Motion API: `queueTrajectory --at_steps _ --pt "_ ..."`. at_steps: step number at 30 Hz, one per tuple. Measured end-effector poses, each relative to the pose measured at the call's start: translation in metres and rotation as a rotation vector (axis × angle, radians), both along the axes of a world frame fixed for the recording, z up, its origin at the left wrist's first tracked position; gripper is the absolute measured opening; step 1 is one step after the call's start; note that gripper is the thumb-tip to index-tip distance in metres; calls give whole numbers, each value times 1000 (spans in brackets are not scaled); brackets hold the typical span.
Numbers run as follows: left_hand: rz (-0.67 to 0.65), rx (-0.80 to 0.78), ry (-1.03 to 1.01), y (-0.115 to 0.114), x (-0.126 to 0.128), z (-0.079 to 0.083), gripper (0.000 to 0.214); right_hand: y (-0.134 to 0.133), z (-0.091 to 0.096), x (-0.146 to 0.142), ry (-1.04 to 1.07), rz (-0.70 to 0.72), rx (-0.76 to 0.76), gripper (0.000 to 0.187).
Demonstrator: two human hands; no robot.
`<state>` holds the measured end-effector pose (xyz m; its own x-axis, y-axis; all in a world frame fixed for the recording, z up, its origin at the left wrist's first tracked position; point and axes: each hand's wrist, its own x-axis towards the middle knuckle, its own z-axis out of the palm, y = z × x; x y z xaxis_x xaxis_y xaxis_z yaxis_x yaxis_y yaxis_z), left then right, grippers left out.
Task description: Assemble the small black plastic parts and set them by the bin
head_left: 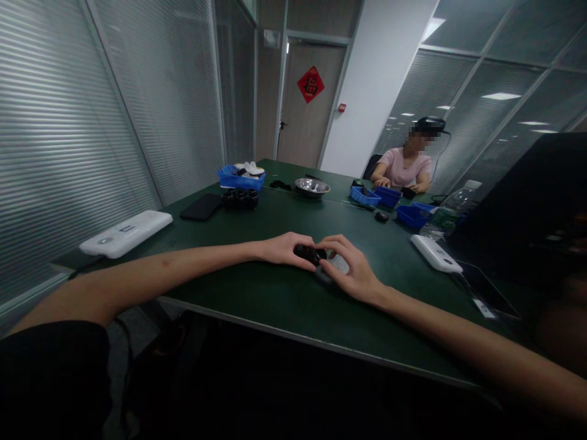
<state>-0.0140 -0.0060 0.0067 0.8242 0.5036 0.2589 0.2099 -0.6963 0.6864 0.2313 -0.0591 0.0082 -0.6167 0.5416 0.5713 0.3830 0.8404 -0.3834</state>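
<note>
Between both bare hands, low over the near middle of the dark green, flat-topped table [275, 293], sits a small, glossy black, rounded object [308, 253]. The left hand [287, 249] grasps its left end between thumb and fingers; the right hand [355, 272] has its thumb and forefinger pinched at the right end. Judging by the shine, it is probably light, stiff and smooth-shelled, likely to slip under dry fingertips, and its gloss might scratch if dropped. The two ends, or the opposite long sides, look the surest places to hold. Just beside it, partly hidden by the right hand, is a pale, translucent, rounded item [339, 264], unclear in kind. Farther off lie a cluster of shiny black, rounded pieces [239, 199] at far left and a shallow, silver metal bowl [312, 192] at far centre.
</note>
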Motion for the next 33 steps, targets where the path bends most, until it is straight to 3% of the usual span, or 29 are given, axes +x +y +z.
queueTrajectory --at_steps 4,11,18,25,33 --pt "-12 -26 -21 0 -1 0 46 -1 1 0 -12 44 -7 29" --pt "-19 -48 -16 0 -1 0 50 2 0 -2 -10 -125 -1 30" --pt "-10 -23 2 0 -1 1 47 -1 2 0 -36 23 -12 31" --pt "-29 -39 6 0 -1 1 50 1 0 -1 -46 -83 -26 32" --pt "-25 6 -2 2 0 -2 45 -3 2 -2 -58 54 6 35"
